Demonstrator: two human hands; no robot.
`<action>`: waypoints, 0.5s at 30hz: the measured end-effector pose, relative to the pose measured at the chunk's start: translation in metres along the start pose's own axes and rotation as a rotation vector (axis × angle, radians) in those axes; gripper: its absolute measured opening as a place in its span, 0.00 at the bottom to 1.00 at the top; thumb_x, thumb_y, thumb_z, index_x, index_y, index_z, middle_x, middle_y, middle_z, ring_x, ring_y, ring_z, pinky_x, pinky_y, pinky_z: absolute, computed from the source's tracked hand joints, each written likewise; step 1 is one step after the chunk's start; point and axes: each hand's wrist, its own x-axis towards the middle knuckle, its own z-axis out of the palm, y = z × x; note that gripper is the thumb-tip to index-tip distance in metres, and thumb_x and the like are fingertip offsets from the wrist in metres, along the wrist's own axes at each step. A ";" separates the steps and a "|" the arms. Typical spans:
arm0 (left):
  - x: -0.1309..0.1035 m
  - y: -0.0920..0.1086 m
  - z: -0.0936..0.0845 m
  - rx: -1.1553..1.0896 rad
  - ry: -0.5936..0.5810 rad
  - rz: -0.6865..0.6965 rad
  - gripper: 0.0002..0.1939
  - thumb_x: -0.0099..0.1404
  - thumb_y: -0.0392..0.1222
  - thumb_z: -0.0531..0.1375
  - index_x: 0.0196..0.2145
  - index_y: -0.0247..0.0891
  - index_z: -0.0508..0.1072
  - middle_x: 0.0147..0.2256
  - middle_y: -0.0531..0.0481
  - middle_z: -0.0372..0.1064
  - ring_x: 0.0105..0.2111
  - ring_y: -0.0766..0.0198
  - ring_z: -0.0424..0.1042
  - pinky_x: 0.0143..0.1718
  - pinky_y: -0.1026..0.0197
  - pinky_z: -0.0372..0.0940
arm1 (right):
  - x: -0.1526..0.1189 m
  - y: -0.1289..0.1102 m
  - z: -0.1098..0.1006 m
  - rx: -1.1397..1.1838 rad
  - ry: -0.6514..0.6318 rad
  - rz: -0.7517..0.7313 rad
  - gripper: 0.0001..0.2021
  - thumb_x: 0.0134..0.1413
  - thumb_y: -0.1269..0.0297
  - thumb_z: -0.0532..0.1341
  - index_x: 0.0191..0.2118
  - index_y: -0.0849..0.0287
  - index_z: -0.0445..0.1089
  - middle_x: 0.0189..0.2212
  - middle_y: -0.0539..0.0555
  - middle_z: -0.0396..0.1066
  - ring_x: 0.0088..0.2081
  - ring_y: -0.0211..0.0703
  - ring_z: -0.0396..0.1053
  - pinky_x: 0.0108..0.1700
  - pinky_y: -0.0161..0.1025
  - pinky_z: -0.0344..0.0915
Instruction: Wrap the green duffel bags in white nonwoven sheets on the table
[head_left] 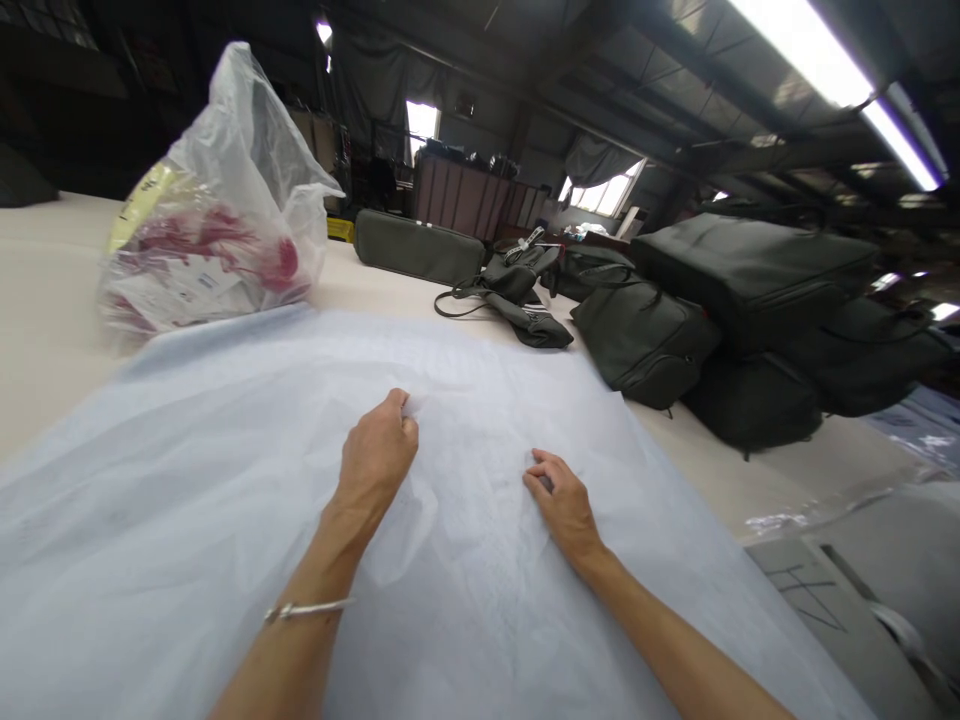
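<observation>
A thin, whitish, see-through plastic sheet (465,560) lies spread and wrinkled over the table in front of me. My left hand (379,445) is closed in a pinch, and a small raised fold of the sheet shows at its thumb and forefinger. To its right, my right hand (562,500) is just over the sheet, thumb and forefinger curled together. Whatever sits between those right fingertips is too small to make out. A bracelet (311,608) circles my left wrist.
A clear plastic bag (247,190) with red and white contents stands at the far left on the pale table (45,260). Dark bags (645,340) are piled at the right. A long dark case (420,245) and a strapped dark bag (517,285) lie at the back.
</observation>
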 end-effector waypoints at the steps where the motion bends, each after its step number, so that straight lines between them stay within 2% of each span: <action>1: 0.001 -0.001 0.000 0.003 0.000 0.003 0.13 0.61 0.36 0.48 0.42 0.44 0.66 0.33 0.47 0.74 0.32 0.53 0.72 0.29 0.59 0.54 | 0.000 0.004 -0.001 0.030 0.024 -0.024 0.09 0.56 0.60 0.57 0.30 0.57 0.71 0.48 0.60 0.72 0.51 0.49 0.70 0.56 0.49 0.64; 4: 0.002 -0.004 -0.002 0.009 -0.005 0.009 0.12 0.61 0.35 0.49 0.40 0.44 0.66 0.32 0.47 0.73 0.31 0.53 0.72 0.28 0.59 0.54 | -0.002 -0.003 -0.009 0.099 0.121 -0.055 0.10 0.56 0.57 0.58 0.28 0.56 0.69 0.44 0.60 0.74 0.48 0.50 0.71 0.55 0.51 0.64; 6: 0.002 -0.006 -0.004 0.002 -0.003 -0.001 0.11 0.61 0.35 0.49 0.40 0.44 0.66 0.31 0.47 0.73 0.31 0.53 0.72 0.28 0.59 0.54 | -0.005 -0.025 -0.017 0.173 0.209 -0.018 0.11 0.56 0.55 0.59 0.30 0.56 0.69 0.46 0.60 0.73 0.50 0.50 0.69 0.57 0.52 0.62; 8: 0.002 -0.006 -0.006 -0.003 0.009 -0.009 0.11 0.61 0.35 0.49 0.40 0.44 0.66 0.32 0.47 0.73 0.32 0.53 0.72 0.29 0.59 0.55 | -0.010 -0.058 -0.021 0.286 0.220 0.031 0.12 0.57 0.54 0.60 0.31 0.57 0.70 0.52 0.60 0.71 0.54 0.50 0.67 0.58 0.51 0.61; 10: 0.002 -0.006 -0.008 0.006 0.022 -0.015 0.12 0.62 0.36 0.49 0.41 0.44 0.67 0.33 0.46 0.74 0.34 0.52 0.73 0.30 0.59 0.56 | -0.017 -0.091 -0.016 0.383 0.127 0.047 0.11 0.58 0.55 0.60 0.32 0.57 0.70 0.55 0.60 0.69 0.56 0.49 0.66 0.59 0.50 0.60; 12: 0.002 -0.006 -0.011 0.019 0.030 -0.024 0.13 0.62 0.35 0.49 0.42 0.43 0.67 0.35 0.45 0.75 0.35 0.51 0.74 0.31 0.58 0.57 | -0.025 -0.117 -0.001 0.391 -0.011 0.045 0.08 0.58 0.58 0.61 0.32 0.56 0.71 0.56 0.59 0.68 0.58 0.49 0.65 0.61 0.50 0.58; 15: 0.001 -0.004 -0.015 0.039 0.054 -0.036 0.14 0.63 0.35 0.49 0.45 0.42 0.67 0.38 0.44 0.75 0.38 0.49 0.75 0.32 0.57 0.59 | -0.032 -0.133 0.025 0.216 -0.214 0.011 0.06 0.57 0.64 0.61 0.30 0.57 0.72 0.57 0.59 0.67 0.62 0.51 0.59 0.63 0.52 0.54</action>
